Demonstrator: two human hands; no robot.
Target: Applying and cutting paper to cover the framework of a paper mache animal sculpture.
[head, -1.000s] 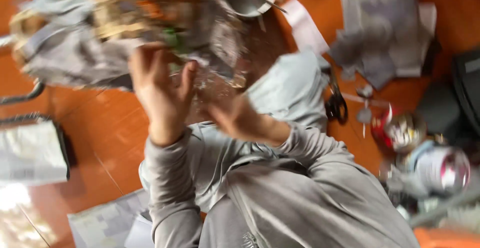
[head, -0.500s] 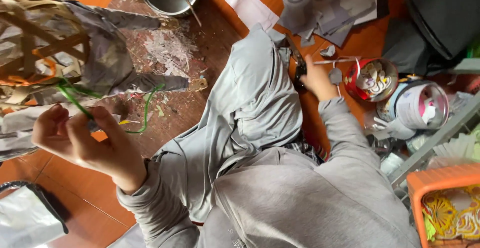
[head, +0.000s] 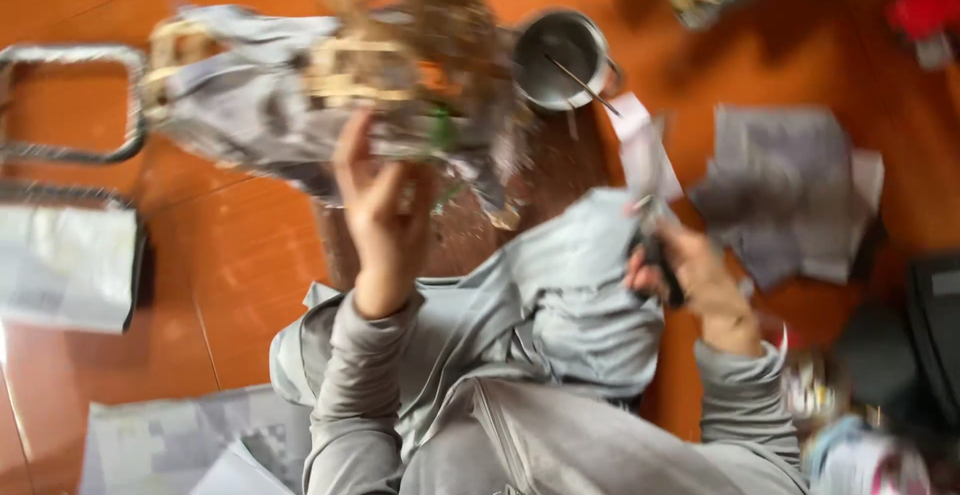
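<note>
The picture is blurred. My left hand (head: 385, 217) is raised in front of a woven cane frame partly covered with grey paper (head: 300, 95). Its fingers seem pinched on a thin green strand (head: 441, 131) at the frame's lower edge. My right hand (head: 690, 273) hovers over my grey-clad knee (head: 570, 295), closed on dark-handled scissors (head: 655, 255). Both sleeves are grey.
A metal pot (head: 548, 77) with a stick in it stands on the orange floor behind the frame. Torn newspaper pieces (head: 790, 190) lie at the right, a newspaper sheet (head: 170, 445) at the lower left, a metal wire frame (head: 70, 105) at the left, tins (head: 860, 455) at the lower right.
My right hand has come back from the floor at the right with the scissors in it. My left hand has moved up and right, to the cane frame. The view has swung.
</note>
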